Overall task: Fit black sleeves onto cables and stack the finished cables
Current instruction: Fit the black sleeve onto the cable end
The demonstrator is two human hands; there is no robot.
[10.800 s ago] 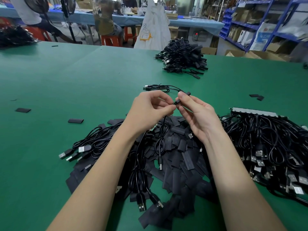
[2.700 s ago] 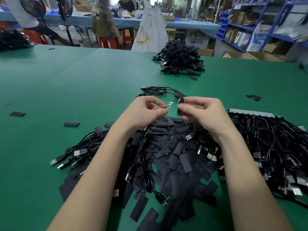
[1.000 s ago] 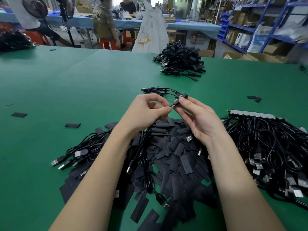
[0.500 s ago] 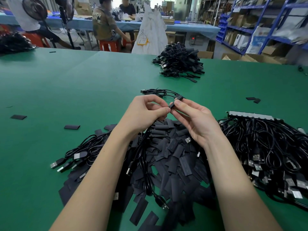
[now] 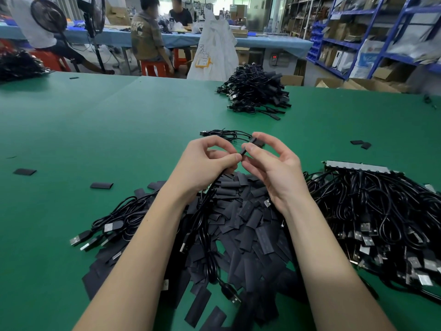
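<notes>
Both grips raised: left hand pinches cable, right hand sleeve.

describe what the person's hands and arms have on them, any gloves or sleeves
Nothing is worn. The left hand and right hand are gloveless, with no rings, watch or bands visible. Both forearms are bare down to the bottom edge of the picture, with no sleeve in view.

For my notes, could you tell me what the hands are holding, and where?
Left hand pinches a cable near its end; right hand pinches the black sleeve at that end.
</notes>
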